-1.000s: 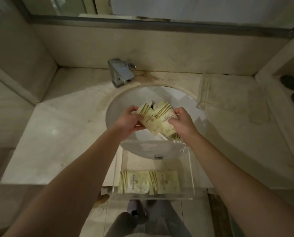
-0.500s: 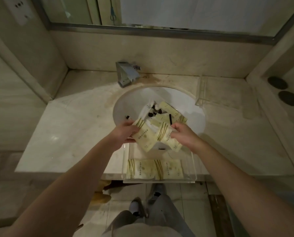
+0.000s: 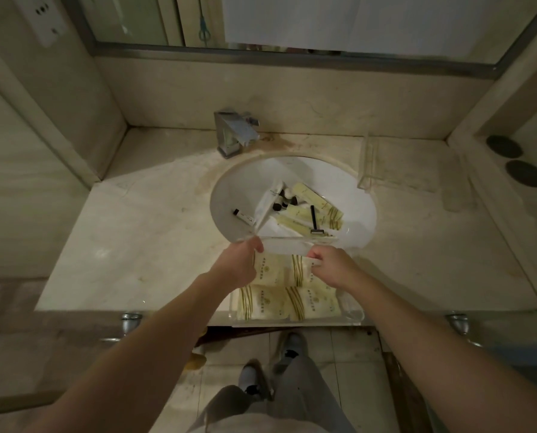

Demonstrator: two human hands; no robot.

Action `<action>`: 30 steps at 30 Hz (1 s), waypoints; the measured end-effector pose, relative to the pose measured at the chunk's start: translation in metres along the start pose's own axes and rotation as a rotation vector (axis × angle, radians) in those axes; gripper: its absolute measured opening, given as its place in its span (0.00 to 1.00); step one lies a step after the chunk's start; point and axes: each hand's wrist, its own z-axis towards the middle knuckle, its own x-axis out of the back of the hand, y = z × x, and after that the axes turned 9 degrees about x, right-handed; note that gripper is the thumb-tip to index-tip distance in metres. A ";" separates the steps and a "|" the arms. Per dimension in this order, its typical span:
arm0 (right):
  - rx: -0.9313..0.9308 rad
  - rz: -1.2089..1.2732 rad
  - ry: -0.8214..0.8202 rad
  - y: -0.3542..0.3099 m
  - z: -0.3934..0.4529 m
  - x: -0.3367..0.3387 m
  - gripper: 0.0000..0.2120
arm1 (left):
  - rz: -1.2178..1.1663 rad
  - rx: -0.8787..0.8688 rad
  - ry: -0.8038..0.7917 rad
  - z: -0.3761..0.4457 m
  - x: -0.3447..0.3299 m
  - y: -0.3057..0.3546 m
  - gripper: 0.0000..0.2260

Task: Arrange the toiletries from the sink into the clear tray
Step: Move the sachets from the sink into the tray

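A clear tray (image 3: pixel 353 315) sits on the counter's front edge, just below the white sink (image 3: pixel 239 185). Two cream packets with green stripes (image 3: pixel 289 303) lie side by side along its near wall. My left hand (image 3: pixel 240 265) and my right hand (image 3: pixel 331 267) each pinch an end of two more cream packets (image 3: pixel 284 270), pressed low into the tray's far half. In the sink remain several toiletries: long cream sachets (image 3: pixel 311 198), a black razor (image 3: pixel 314 218), small dark-capped bottles (image 3: pixel 284 198) and a white tube (image 3: pixel 243 216).
A chrome faucet (image 3: pixel 234 132) stands behind the sink. A second clear tray (image 3: pixel 395 164) lies on the counter to the right. Two dark round discs (image 3: pixel 514 159) sit on the right ledge. A mirror runs along the back wall; my legs show below.
Both hands carried the two packets from above the sink down and toward me into the tray, behind the first pair. The camera tilted, and the sink's contents came into view.
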 end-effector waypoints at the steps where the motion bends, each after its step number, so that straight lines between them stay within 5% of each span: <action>1: 0.006 -0.051 0.019 0.000 0.000 -0.001 0.09 | 0.050 -0.018 0.015 0.000 -0.002 0.000 0.23; 5: -0.004 -0.237 0.090 0.001 0.002 -0.009 0.13 | 0.220 -0.089 0.060 0.000 -0.010 0.000 0.21; 14: -0.056 -0.048 0.083 -0.004 0.010 -0.025 0.12 | 0.663 -0.218 0.185 0.005 -0.022 -0.002 0.22; 23: 0.009 -0.350 0.246 0.004 0.003 -0.029 0.17 | 0.732 -0.237 0.168 0.010 -0.017 0.002 0.16; 30: 0.054 -0.256 0.355 0.004 0.008 -0.019 0.11 | 0.503 -0.242 0.155 0.022 -0.005 0.026 0.16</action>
